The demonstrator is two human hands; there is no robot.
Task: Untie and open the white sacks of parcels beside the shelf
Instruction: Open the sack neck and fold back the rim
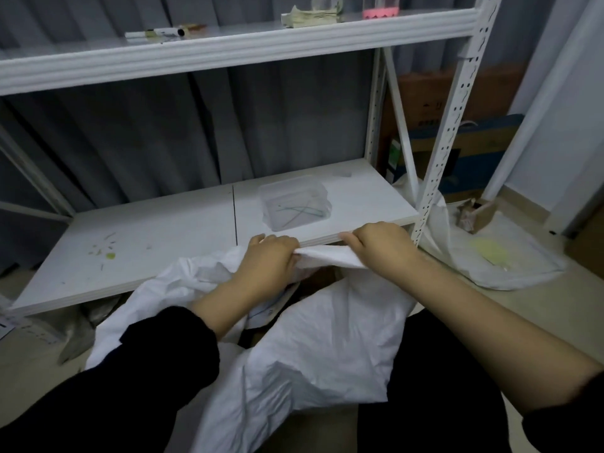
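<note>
My two bare hands are raised in front of me over a white sack (320, 348) that lies slumped on the floor below my wrists, between my knees. My left hand (271, 256) and right hand (379, 246) are close together, fingers curled, each pinching the sack's rim (327, 258) and stretching a short strip of it taut between them. I can see no tie or knot; my fingers may hide it.

Just beyond my knuckles runs the front edge of a white shelf (163, 256), with a clear plastic box (294, 204) a little farther back. Off to the right of my right hand, past the shelf post, a second sack (510, 256) lies flat on the floor.

The sack looks like thin woven plastic: light, limp, creased, and probably slick, so a loose grip may slide. I judge the doubled rim the best hold, pinched firmly near each hand and drawn apart to widen the mouth. The weight inside I cannot judge; only dark gaps show under my left forearm.
</note>
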